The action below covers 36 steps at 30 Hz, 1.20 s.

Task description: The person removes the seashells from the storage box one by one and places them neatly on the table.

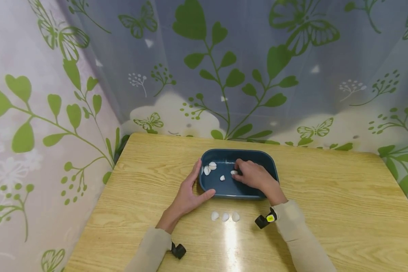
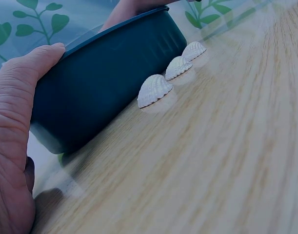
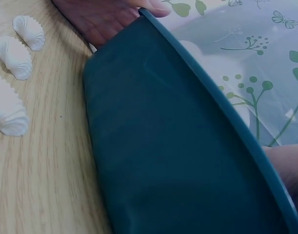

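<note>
Just at the right fingers (image 1: 238, 164) — a shell (image 1: 233, 172).

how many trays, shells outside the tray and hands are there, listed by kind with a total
Dark blue tray: 1
White shells outside it: 3
Hands, left hand and right hand: 2
Total: 6

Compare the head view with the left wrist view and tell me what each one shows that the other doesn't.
Only the head view: the loose shells inside the tub, with the right hand among them.
Only the left wrist view: clear ridges on the three table shells.
Both: the left hand against the tub, those three shells, the wooden table and the patterned cloth.
</note>
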### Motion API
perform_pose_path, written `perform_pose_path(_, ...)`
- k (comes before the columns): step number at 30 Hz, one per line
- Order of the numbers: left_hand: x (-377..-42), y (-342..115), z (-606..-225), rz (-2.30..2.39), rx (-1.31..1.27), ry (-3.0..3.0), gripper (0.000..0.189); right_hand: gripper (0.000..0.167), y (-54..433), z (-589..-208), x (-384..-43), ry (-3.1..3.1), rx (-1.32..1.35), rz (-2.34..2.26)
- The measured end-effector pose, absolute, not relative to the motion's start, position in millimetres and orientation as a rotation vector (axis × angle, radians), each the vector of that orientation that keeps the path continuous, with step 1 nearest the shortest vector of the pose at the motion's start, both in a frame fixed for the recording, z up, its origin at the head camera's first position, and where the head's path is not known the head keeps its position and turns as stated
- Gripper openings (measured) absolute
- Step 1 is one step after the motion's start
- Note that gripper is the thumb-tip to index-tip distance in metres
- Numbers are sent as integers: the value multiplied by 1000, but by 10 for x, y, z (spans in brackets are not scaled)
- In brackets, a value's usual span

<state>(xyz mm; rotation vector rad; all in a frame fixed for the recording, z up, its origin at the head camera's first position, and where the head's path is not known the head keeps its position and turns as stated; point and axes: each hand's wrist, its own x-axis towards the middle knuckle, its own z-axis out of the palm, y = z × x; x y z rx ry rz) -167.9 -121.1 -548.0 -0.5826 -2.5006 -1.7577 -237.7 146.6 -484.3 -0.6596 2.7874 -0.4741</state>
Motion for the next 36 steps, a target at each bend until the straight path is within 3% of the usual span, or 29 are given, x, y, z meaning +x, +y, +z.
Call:
perform_pose_path(7, -1676, -1209, -5478, -1760, -591, -2499, 105, 19, 1448, -4856, -2390, 2776, -730, -469)
perform_pose_path(15, -1673, -1205, -5466, -1771, -588, -2495, 105, 25, 1492, -4811, -2366, 2787, -684, -491)
perform_pose_path(36, -1678, -1205, -5475, -1766, -574, -2504, 105, 21, 1539, -4884, -2371, 2764, -744, -584)
